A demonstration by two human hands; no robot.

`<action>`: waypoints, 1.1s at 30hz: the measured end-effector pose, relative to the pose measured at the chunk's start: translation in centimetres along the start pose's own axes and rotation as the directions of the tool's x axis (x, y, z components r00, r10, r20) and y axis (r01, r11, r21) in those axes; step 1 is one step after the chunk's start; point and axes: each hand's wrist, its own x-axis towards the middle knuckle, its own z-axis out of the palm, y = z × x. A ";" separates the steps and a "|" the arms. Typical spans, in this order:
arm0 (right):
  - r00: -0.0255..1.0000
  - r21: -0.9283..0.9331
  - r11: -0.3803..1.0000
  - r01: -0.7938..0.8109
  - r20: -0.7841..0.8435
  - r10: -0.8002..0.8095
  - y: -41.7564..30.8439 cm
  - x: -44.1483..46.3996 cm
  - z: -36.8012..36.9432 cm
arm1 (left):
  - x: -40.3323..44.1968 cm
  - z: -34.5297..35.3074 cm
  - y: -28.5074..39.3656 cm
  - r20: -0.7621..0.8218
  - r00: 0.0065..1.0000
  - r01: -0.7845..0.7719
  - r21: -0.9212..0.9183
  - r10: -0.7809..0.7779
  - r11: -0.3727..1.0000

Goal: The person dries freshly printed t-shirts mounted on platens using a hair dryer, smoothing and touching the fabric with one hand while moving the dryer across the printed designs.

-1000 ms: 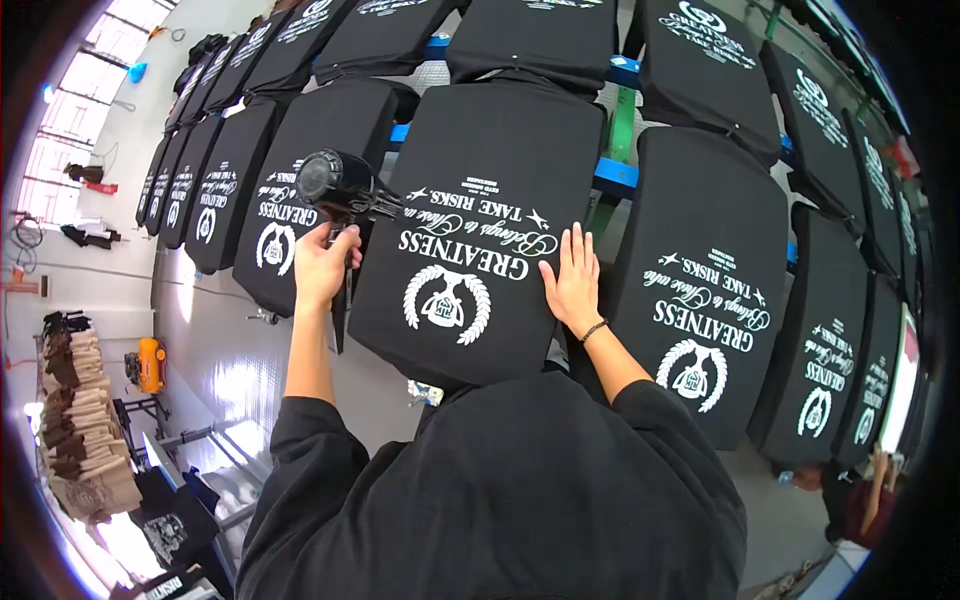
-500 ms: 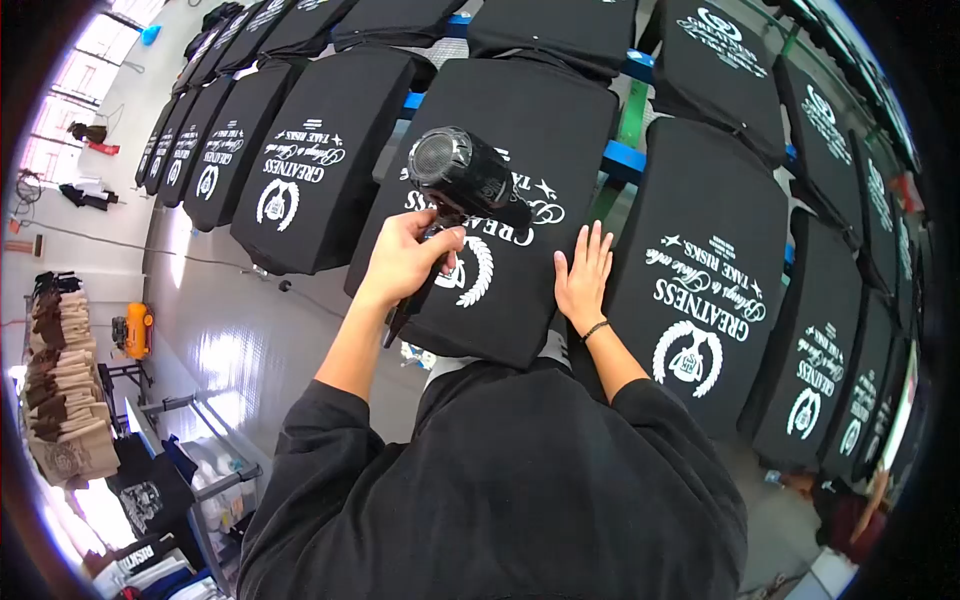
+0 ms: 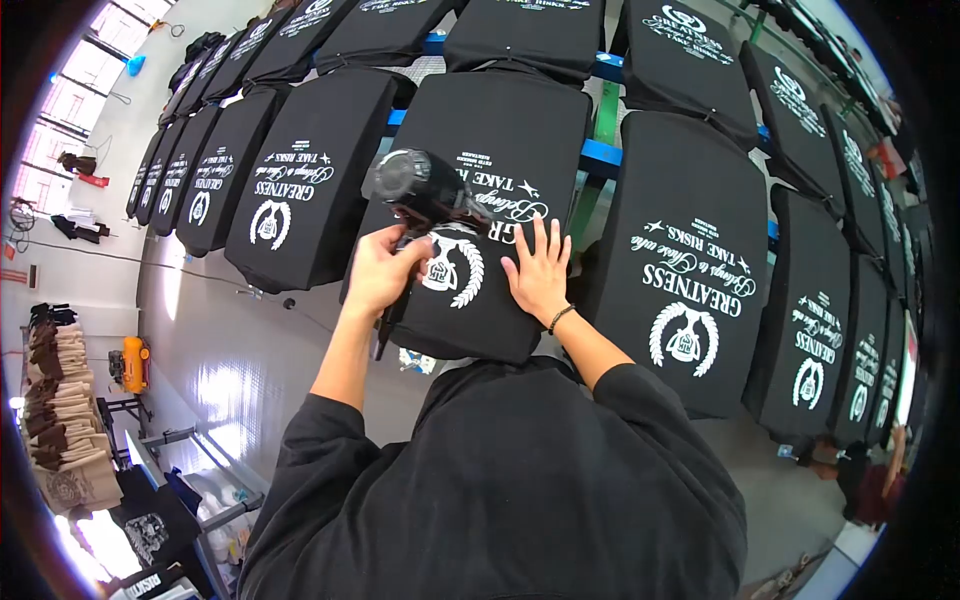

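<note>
My left hand (image 3: 385, 268) is wrapped round the handle of a black hair dryer (image 3: 425, 188), held over the middle black shirt (image 3: 460, 318). The dryer hides part of the white print on that shirt. My right hand (image 3: 541, 272) lies on the same shirt with its fingers spread, beside the crest print (image 3: 453, 271) and partly over the lettering. A dark bracelet (image 3: 562, 318) is on my right wrist. The shirt is stretched over a flat board and the print faces away from me.
More printed black shirts on boards stand at the left (image 3: 300, 190) and right (image 3: 680, 250), on a frame with blue brackets (image 3: 601, 158). An orange machine (image 3: 133, 365) and folded beige garments (image 3: 80, 470) are far left. Another person (image 3: 880, 485) is at the lower right.
Since one second ago, my left hand has carried the dryer from the shirt's left edge to above its print. My right hand has shifted inward from the right edge onto the lettering.
</note>
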 end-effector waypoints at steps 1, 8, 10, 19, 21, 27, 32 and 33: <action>0.999 -0.042 0.999 0.006 0.038 -0.005 0.0 0.1 0.4 | 0.0 -1.1 0.0 -0.031 0.999 -0.030 0.041 0.031 0.999; 0.998 -0.065 0.998 -0.014 0.064 0.018 -0.3 -0.1 0.8 | 1.3 -9.1 -0.3 -0.240 0.969 -0.032 0.116 0.059 0.993; 0.999 -0.067 0.998 0.006 0.051 -0.002 -0.3 0.0 0.8 | 0.9 -9.7 0.0 -0.251 0.967 -0.006 0.169 0.049 0.986; 0.995 0.011 0.999 -0.041 -0.088 0.042 -0.8 -1.1 -1.6 | -1.0 -5.7 -0.1 -0.020 0.999 -0.031 0.045 0.032 0.999; 0.992 0.016 0.999 -0.050 -0.115 0.052 -0.6 -1.8 -2.2 | -0.4 -3.5 -0.6 0.088 0.995 -0.044 0.048 0.040 0.998; 0.981 0.014 0.989 -0.144 -0.131 0.145 -0.4 -4.3 -3.1 | 0.5 1.3 -0.2 0.206 0.978 -0.020 0.012 0.017 1.000; 0.977 0.013 0.984 -0.180 -0.114 0.181 -0.2 -4.8 -3.0 | 1.1 1.5 0.1 0.222 0.975 -0.016 0.039 0.007 0.999; 0.977 0.008 0.984 -0.178 -0.116 0.178 -0.3 -4.6 -2.9 | 1.2 1.5 0.1 0.229 0.973 -0.012 0.037 0.003 0.999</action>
